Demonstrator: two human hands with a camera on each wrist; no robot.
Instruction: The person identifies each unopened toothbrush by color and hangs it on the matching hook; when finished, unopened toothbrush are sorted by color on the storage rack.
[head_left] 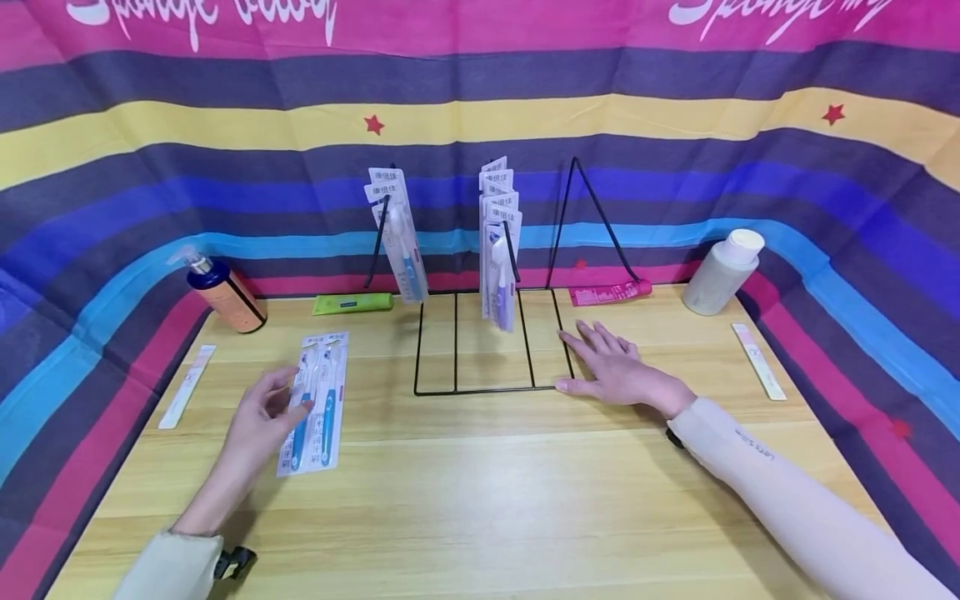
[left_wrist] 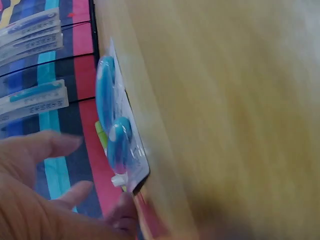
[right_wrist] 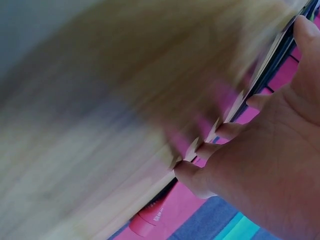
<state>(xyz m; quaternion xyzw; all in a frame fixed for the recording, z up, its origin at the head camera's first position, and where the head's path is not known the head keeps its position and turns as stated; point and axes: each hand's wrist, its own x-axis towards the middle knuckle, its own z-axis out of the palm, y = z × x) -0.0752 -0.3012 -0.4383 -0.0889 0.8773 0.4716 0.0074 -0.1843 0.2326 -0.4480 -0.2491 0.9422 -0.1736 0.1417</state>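
Toothbrush pack (head_left: pixel 315 400), a clear card holding two blue brushes, lies flat on the wooden table (head_left: pixel 480 500), well to the left of the black wire rack (head_left: pixel 491 342). Striped cloth (head_left: pixel 480 100) in pink, yellow and blue rings the table on three sides. The rack stands at the table's middle toward the back, more toothbrush packs (head_left: pixel 498 250) hanging from its hooks. The left hand (head_left: pixel 258 425) rests at the left edge of the pack on the table, fingers loosely bent and touching the card; the left wrist view shows the fingers (left_wrist: pixel 50 145) spread beside it, not gripping. The right hand (head_left: pixel 615 371) lies flat on the table, fingers straight, its fingertips just at the rack's front right corner. A white bottle (head_left: pixel 723 271) stands well to the right of the rack and an orange pump bottle (head_left: pixel 225 292) well to its left. A green tube (head_left: pixel 352 303) lies just left of the rack's back, a red tube (head_left: pixel 609 292) just right of it.
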